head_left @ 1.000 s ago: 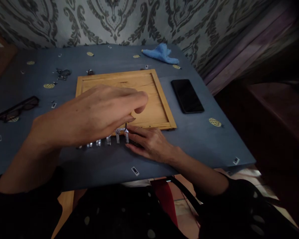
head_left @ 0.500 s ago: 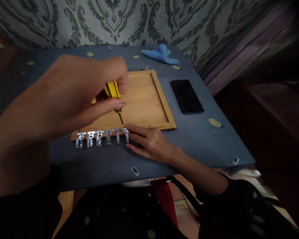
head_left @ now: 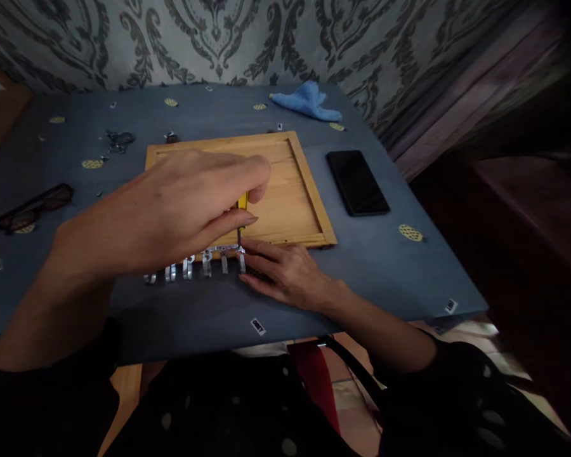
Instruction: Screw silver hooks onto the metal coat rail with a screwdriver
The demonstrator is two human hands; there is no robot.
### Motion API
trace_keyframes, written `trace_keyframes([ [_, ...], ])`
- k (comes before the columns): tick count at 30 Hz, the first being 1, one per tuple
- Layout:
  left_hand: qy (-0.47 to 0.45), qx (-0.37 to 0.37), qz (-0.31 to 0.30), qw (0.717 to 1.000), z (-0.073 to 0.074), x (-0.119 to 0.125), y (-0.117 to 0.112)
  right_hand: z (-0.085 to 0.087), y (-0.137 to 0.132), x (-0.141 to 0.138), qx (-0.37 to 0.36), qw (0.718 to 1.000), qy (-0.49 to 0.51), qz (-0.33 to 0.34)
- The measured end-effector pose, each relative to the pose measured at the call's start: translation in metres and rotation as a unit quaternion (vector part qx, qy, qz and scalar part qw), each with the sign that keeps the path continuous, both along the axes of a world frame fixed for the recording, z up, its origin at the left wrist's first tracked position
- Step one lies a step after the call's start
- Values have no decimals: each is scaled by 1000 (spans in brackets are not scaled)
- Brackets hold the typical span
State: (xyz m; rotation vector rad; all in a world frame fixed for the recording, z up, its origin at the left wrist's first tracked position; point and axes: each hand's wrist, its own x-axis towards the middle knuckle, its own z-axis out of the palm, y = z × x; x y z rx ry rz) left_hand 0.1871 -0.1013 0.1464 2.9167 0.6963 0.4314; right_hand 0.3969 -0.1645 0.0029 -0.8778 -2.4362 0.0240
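My left hand is closed round a screwdriver with a yellow and black handle, mostly hidden in the fingers. The dark shaft points down, its tip at the right end of a silver hook rail. This rail has several hooks in a row and lies along the near edge of a wooden framed panel. My right hand steadies that corner, fingers closed at the rail's right end and the panel's edge. The left hand covers part of the rail and panel.
A black phone lies right of the panel, a blue cloth behind it. Dark glasses and a small pile of metal pieces are on the left of the table. Patterned curtain hangs behind.
My left hand has moved right and down, bringing the screwdriver upright with its tip onto the rail's right end. The glasses and metal pieces have come into view. My right hand stays put.
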Motion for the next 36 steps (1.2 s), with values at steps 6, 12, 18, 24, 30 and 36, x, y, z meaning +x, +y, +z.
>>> trace_keyframes([
  [6, 30, 4, 17, 999, -1, 1, -1, 0, 1, 0, 1, 1000, 6, 5],
  [12, 9, -30, 27, 999, -3, 3, -1, -1, 0, 0, -2, 1000, 1, 3],
  [18, -24, -15, 50, 998, -6, 5, -1, 0, 0, 0, -8, 1000, -3, 1],
  [24, 4, -11, 27, 1000, -3, 4, -1, -1, 0, 0, -3, 1000, 2, 4],
  [30, 8, 19, -2, 1000, -1, -2, 1, -1, 0, 0, -3, 1000, 1, -1],
  [36, 12, -4, -21, 1000, -1, -2, 3, 0, 0, 0, -5, 1000, 4, 2],
])
